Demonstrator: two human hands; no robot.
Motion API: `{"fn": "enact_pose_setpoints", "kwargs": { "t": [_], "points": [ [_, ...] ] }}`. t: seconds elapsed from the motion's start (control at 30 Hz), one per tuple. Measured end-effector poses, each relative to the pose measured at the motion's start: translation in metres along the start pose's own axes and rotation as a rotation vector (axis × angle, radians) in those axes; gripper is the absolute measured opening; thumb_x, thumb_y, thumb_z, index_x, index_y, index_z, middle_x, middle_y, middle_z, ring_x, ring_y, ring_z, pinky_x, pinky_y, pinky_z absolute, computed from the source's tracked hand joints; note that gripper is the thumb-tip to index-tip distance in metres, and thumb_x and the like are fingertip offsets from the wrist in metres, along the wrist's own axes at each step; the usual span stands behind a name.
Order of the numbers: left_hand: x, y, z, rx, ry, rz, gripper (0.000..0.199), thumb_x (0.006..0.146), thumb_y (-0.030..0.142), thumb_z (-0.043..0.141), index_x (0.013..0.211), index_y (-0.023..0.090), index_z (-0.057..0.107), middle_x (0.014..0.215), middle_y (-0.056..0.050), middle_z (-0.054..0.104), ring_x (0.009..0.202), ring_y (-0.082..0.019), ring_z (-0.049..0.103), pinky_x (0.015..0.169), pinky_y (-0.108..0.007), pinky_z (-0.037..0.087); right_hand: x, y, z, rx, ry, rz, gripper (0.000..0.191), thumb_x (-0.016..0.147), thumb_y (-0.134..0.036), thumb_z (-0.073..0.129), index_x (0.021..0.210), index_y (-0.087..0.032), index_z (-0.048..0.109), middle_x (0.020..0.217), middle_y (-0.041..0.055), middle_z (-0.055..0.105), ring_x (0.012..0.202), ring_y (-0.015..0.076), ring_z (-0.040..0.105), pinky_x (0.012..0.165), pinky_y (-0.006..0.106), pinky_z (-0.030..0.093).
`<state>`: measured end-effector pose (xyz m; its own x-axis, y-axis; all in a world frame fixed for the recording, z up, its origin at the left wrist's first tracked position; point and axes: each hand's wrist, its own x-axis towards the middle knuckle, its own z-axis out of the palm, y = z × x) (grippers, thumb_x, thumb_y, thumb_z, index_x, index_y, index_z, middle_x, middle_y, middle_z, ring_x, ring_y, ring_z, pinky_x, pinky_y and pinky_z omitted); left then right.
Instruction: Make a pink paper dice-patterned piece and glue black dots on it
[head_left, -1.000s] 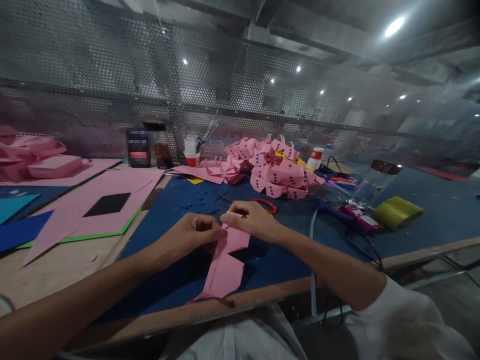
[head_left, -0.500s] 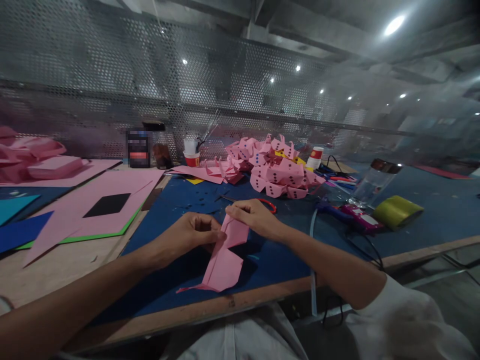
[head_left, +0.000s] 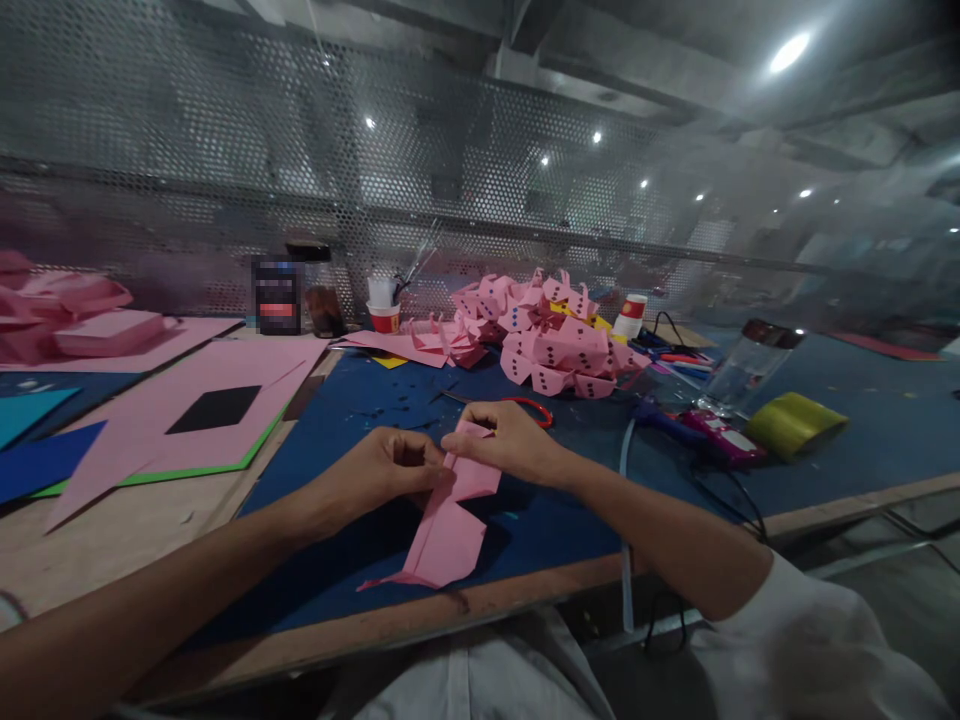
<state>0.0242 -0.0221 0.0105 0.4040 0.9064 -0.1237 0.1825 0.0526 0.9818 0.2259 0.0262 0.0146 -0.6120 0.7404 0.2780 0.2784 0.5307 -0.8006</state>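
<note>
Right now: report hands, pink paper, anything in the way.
Left hand pinching pink paper at left edge; right hand gripping far end. Paper creased, notched on right side. Red-handled scissors just beyond right hand.

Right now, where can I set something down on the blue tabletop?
Mostly bare: blue tabletop right of the yellow-green roll, toward the wooden front edge. Crowded: beyond the right hand, with red-handled scissors and pink dotted paper shapes.

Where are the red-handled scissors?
In the head view, the red-handled scissors lie centrally on the blue tabletop, partly behind the right hand, near dotted pink paper shapes.
</note>
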Motion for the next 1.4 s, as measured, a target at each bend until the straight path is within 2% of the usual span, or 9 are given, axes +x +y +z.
{"fn": "enact_pose_setpoints", "kwargs": {
  "t": [0.2,0.4,0.6,0.73,1.0,1.23,1.33,1.4],
  "points": [
    [-0.001,0.001,-0.003,0.009,0.027,0.021,0.02,0.069,0.032,0.08,0.068,0.016,0.069,0.063,0.001,0.068,0.058,-0.012,0.058,0.059,-0.023,0.046,0.0,-0.002,-0.003,0.035,0.013,-0.009,0.048,0.091,-0.057,0.051,0.066,-0.017,0.052,0.064,-0.0043,0.037,0.061,0.0095,0.034,0.054,0.024,0.025],
    [0.0,0.0,-0.004,0.002,0.034,0.026,0.02,0.07,0.032,0.08,0.069,0.016,0.069,0.063,0.0,0.067,0.058,-0.012,0.056,0.058,-0.022,0.044,0.003,0.003,-0.003,0.006,0.091,-0.014,0.054,0.088,-0.064,0.053,0.061,-0.019,0.04,0.061,-0.0051,0.03,0.059,0.0092,0.028,0.052,0.025,0.021],
    [0.0,0.003,-0.005,0.02,0.05,0.019,0.026,0.07,0.038,0.08,0.068,0.015,0.068,0.064,-0.002,0.066,0.058,-0.013,0.057,0.059,-0.025,0.046,0.004,0.003,-0.004,-0.007,0.126,-0.033,0.057,0.089,-0.068,0.048,0.06,-0.02,0.037,0.062,-0.0046,0.029,0.059,0.0094,0.027,0.053,0.026,0.021],
    [0.0,0.003,-0.006,0.053,0.091,0.045,0.029,0.07,0.042,0.079,0.069,0.015,0.068,0.064,-0.001,0.064,0.059,-0.013,0.055,0.058,-0.025,0.046,0.004,0.006,-0.006,-0.047,0.136,-0.018,0.055,0.089,-0.066,0.049,0.061,-0.019,0.04,0.062,-0.0049,0.031,0.059,0.0095,0.029,0.053,0.025,0.021],
    [0.003,-0.003,-0.01,0.0,0.092,0.091,0.022,0.073,0.035,0.078,0.071,0.016,0.068,0.061,0.002,0.061,0.057,-0.011,0.052,0.056,-0.022,0.042,0.006,0.008,-0.007,-0.018,0.14,-0.074,0.05,0.095,-0.06,0.043,0.066,-0.021,0.03,0.067,-0.0047,0.026,0.061,0.01,0.027,0.055,0.025,0.021],
    [0.002,-0.001,-0.009,-0.028,0.078,0.109,0.019,0.074,0.032,0.078,0.072,0.015,0.069,0.061,0.003,0.061,0.057,-0.01,0.051,0.056,-0.021,0.042,0.006,0.005,-0.01,-0.063,0.172,-0.055,0.051,0.095,-0.06,0.044,0.066,-0.022,0.028,0.067,-0.0048,0.025,0.061,0.0104,0.026,0.055,0.026,0.021],
    [0.003,-0.002,-0.009,-0.019,0.08,0.122,0.019,0.075,0.031,0.078,0.072,0.015,0.068,0.061,0.003,0.06,0.057,-0.01,0.051,0.056,-0.021,0.041,0.005,0.003,-0.009,-0.036,0.187,-0.053,0.05,0.096,-0.058,0.043,0.065,-0.022,0.027,0.067,-0.0047,0.024,0.061,0.0104,0.027,0.056,0.026,0.022],
    [0.003,-0.003,-0.009,0.002,0.087,0.122,0.019,0.075,0.031,0.077,0.072,0.016,0.068,0.061,0.003,0.06,0.057,-0.01,0.051,0.056,-0.021,0.041,0.004,0.002,-0.009,-0.02,0.181,-0.047,0.049,0.096,-0.057,0.044,0.065,-0.021,0.033,0.066,-0.0048,0.029,0.061,0.0101,0.029,0.056,0.025,0.023]
  ]
}}
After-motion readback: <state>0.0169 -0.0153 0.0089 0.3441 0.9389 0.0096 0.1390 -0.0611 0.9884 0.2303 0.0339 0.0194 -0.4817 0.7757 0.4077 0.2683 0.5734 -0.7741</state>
